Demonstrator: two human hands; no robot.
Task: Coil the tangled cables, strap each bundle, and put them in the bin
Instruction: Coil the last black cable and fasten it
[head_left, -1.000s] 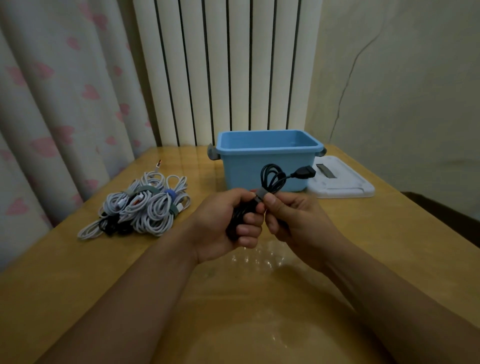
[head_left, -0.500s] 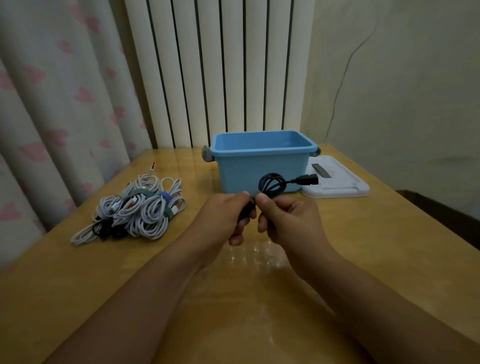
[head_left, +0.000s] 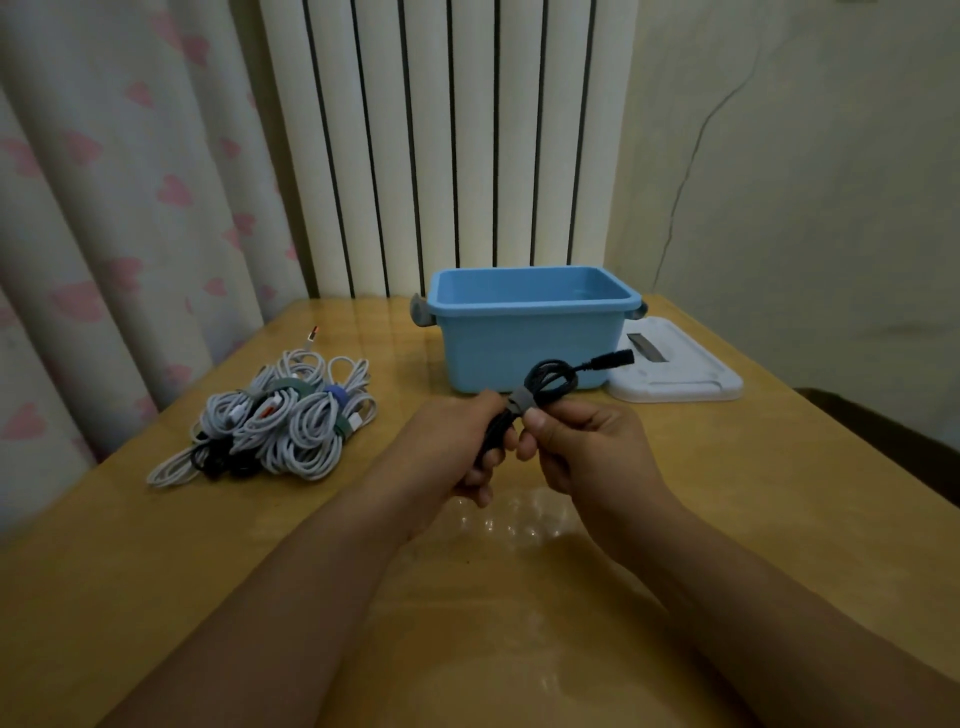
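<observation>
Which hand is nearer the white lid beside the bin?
Right. The right hand sits just in front of the lid, slightly to its left; the left hand is farther left, in front of the bin.

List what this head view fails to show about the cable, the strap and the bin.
- Black cable: its lower coils are hidden inside the left hand.
- Grey strap: whether it is fastened, hidden by the right hand thumb.
- Blue bin: floor hidden by its near wall.
- White cable pile: bundle count, too tangled.
</observation>
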